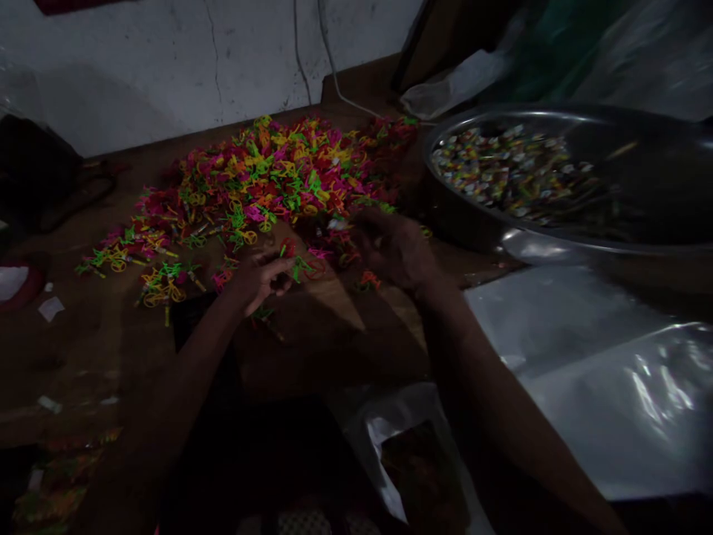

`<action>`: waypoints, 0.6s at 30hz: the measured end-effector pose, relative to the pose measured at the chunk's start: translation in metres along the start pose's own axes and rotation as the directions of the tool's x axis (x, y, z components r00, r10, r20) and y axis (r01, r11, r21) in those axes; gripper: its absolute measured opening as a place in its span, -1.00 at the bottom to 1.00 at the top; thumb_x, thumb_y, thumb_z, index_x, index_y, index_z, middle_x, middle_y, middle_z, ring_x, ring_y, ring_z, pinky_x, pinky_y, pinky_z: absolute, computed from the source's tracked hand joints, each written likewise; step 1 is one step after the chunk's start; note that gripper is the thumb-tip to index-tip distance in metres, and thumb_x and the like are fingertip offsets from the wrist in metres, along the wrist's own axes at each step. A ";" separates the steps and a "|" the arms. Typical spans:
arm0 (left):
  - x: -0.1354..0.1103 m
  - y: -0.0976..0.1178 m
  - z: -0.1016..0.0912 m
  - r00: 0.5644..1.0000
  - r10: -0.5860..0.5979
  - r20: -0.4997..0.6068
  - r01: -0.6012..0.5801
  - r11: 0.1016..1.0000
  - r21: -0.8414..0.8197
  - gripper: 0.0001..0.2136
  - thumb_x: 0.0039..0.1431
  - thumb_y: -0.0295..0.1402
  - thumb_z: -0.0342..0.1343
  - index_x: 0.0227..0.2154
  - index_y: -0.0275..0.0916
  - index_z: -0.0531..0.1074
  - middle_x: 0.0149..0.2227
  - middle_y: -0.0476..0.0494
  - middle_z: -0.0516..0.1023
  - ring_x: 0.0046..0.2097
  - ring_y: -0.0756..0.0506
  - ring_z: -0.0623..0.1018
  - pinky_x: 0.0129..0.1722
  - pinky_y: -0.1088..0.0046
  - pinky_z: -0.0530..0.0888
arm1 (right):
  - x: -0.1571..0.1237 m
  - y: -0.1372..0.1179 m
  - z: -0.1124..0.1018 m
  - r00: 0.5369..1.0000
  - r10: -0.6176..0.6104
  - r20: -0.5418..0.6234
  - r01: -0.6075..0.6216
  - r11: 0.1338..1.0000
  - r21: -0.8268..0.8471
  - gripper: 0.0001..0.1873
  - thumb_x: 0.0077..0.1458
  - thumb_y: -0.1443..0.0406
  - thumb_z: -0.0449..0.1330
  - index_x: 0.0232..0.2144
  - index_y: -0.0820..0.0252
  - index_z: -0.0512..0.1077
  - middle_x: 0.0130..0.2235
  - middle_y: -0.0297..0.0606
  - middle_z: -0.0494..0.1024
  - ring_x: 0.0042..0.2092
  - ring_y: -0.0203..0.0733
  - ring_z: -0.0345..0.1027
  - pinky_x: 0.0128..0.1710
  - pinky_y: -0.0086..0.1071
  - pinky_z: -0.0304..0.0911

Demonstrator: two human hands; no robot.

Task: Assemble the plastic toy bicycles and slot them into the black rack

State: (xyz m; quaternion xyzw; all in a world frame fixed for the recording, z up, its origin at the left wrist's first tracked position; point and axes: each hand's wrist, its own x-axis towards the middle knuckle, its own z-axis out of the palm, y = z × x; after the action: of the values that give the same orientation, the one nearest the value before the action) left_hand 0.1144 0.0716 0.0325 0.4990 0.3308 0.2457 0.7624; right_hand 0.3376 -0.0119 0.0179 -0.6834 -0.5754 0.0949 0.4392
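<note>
While the view is dim and the hands partly blurred, the main layout reads OK. Small plastic pieces (pixel 278 171) in pink, yellow, green, red and orange sit in a wide heap on the brown surface (pixel 83 371), middle to back, close to the wall (pixel 139 74). Looser clusters trail off the heap's left and front.

Left grip (pixel 261 282): just in front of the heap, fingers partly bent, a green piece (pixel 301 269) right at the fingertips. Can't tell if it's pinched or only touched. Another small green piece (pixel 263 315) lies just below that hand.

Right grip (pixel 398 249): at the heap's front right edge, back of hand up, fingers bent down toward the pieces. Fingertips too dark and blurred; can't tell if it has anything. An orange piece (pixel 368 280) lies on the surface near it, toward the wearer.

Right of the heap: big metal basin (pixel 526 239), with a mass of small mixed-colour items (pixel 490 167) mostly at its left side. Too small to ID. Clear plastic sheeting (pixel 601 416) lies in front of the basin, right of the right forearm. A pale crumpled bag (pixel 457 85) sits behind the basin's left end.

Far left: red round item (pixel 36 286) with white inside, cut by the frame edge, plus a pale scrap (pixel 51 308) beside it.
</note>
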 end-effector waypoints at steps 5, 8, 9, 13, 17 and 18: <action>-0.018 0.005 0.001 0.987 -0.030 0.160 0.015 0.996 0.089 -0.58 -0.10 -0.17 0.42 -0.22 -0.27 0.46 -0.37 -0.09 0.57 -0.42 -0.08 0.60 -0.47 0.44 0.49 | -0.035 -0.038 0.033 0.993 -0.025 0.118 -0.036 0.873 0.486 -0.68 0.18 0.00 0.22 -0.20 0.04 0.60 -0.26 -0.30 0.64 -0.23 -0.16 0.49 -0.19 -0.26 0.39; -0.023 0.004 0.002 0.982 -0.032 0.188 0.011 0.994 0.108 -0.57 -0.07 -0.13 0.40 -0.21 -0.27 0.44 -0.37 -0.09 0.57 -0.46 -0.06 0.59 -0.51 0.45 0.48 | -0.044 -0.047 0.033 0.995 0.026 0.097 -0.077 0.820 0.568 -0.62 0.11 -0.08 0.27 -0.27 0.04 0.62 -0.27 -0.30 0.65 -0.25 -0.18 0.48 -0.20 -0.28 0.41; -0.024 0.004 0.003 0.983 -0.019 0.181 0.002 0.996 0.092 -0.57 -0.06 -0.13 0.39 -0.22 -0.26 0.42 -0.39 -0.06 0.55 -0.49 -0.05 0.57 -0.53 0.46 0.47 | -0.045 -0.047 0.030 0.995 0.046 0.086 -0.087 0.812 0.577 -0.60 0.09 -0.10 0.28 -0.28 0.05 0.62 -0.30 -0.31 0.63 -0.28 -0.19 0.47 -0.24 -0.29 0.40; -0.030 0.001 0.006 0.979 0.001 0.204 -0.019 0.996 0.083 -0.61 0.00 -0.14 0.36 -0.24 -0.24 0.36 -0.48 0.03 0.48 -0.58 0.01 0.49 -0.62 0.52 0.37 | -0.046 -0.045 0.021 0.990 0.102 0.099 -0.141 0.793 0.593 -0.57 0.03 -0.11 0.33 -0.29 0.08 0.63 -0.48 -0.37 0.51 -0.44 -0.29 0.31 -0.40 -0.38 0.31; -0.035 -0.002 0.008 0.975 -0.010 0.224 -0.017 0.993 0.119 -0.65 0.06 -0.15 0.31 -0.24 -0.25 0.36 -0.47 0.03 0.45 -0.58 0.04 0.46 -0.62 0.55 0.32 | -0.051 -0.040 0.024 0.978 0.110 0.175 -0.197 0.760 0.619 -0.51 -0.02 -0.17 0.33 -0.34 0.10 0.62 -0.45 -0.36 0.53 -0.42 -0.29 0.34 -0.37 -0.37 0.34; -0.036 -0.002 0.008 0.974 -0.005 0.226 -0.024 0.992 0.123 -0.66 0.08 -0.15 0.30 -0.23 -0.25 0.36 -0.46 0.03 0.45 -0.57 0.05 0.46 -0.61 0.55 0.33 | -0.052 -0.039 0.024 0.975 0.108 0.196 -0.208 0.763 0.612 -0.51 -0.01 -0.17 0.32 -0.35 0.10 0.62 -0.45 -0.36 0.53 -0.42 -0.28 0.35 -0.36 -0.37 0.34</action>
State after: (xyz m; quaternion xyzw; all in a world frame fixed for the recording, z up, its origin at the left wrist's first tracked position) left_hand 0.0968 0.0406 0.0418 0.5722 0.2543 0.1698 0.7610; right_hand 0.2778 -0.0468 0.0118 -0.5345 -0.4819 0.3688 0.5883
